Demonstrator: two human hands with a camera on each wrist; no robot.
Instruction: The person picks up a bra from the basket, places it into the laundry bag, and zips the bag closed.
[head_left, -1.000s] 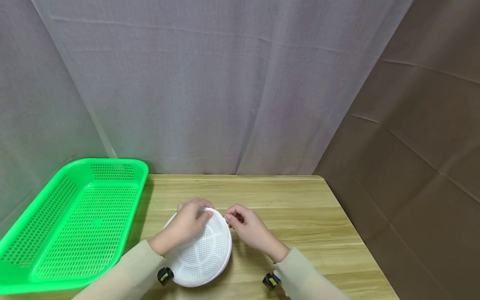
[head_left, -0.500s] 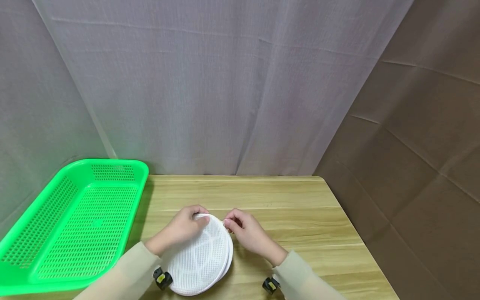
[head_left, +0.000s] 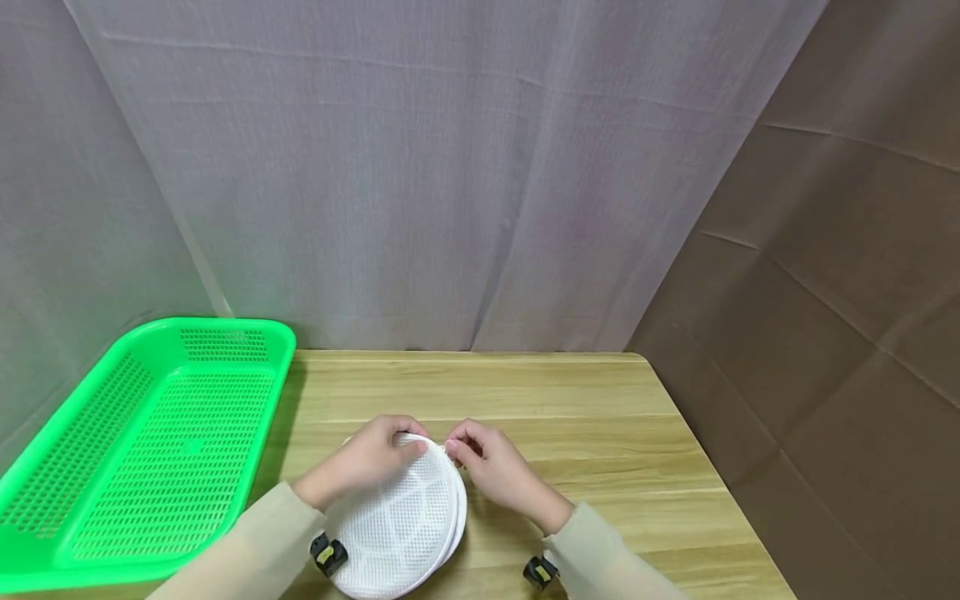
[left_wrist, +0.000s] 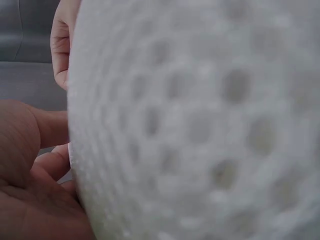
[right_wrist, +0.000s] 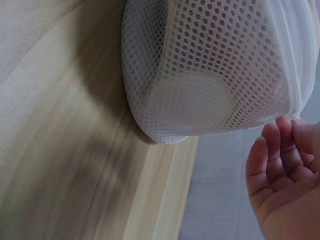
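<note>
A white mesh laundry bag [head_left: 401, 525], round on its top face, stands on the table at the front middle. My left hand [head_left: 367, 458] grips the bag's far rim, thumb on the mesh face and fingers behind. At the rim's right side my right hand [head_left: 498, 471] pinches the edge near the zipper [right_wrist: 286, 50]; whether it holds the zipper pull is hidden by the fingertips. In the right wrist view the bag's side wall [right_wrist: 220, 50] bulges with see-through mesh. Blurred mesh fills most of the left wrist view, beside my left hand [left_wrist: 30, 160].
A green plastic basket [head_left: 283, 375] with slotted walls stands on the left of the wooden table [head_left: 600, 433]. Grey cloth [head_left: 390, 183] hangs behind the table, and brown cloth [head_left: 840, 275] borders its right side.
The bag's top face has shifted a little toward me, and a second rim edge shows along its right side. Both hands have come slightly nearer, keeping their holds.
</note>
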